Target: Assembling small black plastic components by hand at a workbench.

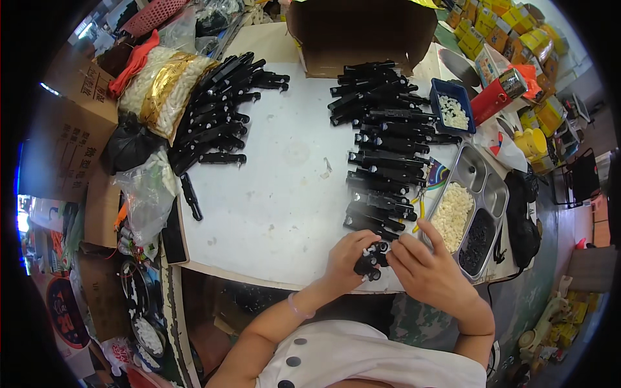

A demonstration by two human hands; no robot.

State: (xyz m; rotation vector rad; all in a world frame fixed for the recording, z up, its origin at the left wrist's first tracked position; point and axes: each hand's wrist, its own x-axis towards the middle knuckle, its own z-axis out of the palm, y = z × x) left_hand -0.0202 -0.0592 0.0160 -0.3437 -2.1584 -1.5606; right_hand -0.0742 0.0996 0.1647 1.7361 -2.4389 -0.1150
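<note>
At the table's near edge, my left hand [344,264] grips a black plastic part [369,264] with small round pieces on it. My right hand [432,273] reaches in from the right, its fingertips closed against the part's upper right side. What those fingertips pinch, if anything, is too small to make out. Just beyond my hands, a column of long black plastic assemblies [388,161] runs up the right side of the white tabletop [291,194]. A second heap of similar black assemblies [213,123] lies at the left, with a single one [191,196] apart below it.
A steel compartment tray [460,169] at the right holds cream-coloured and black small parts. Beyond it stand a blue bin [435,103] with white pieces and a red cylinder [498,97]. Yellow-handled pliers [422,210] lie beside the tray. An open cardboard box [362,39] stands at the back.
</note>
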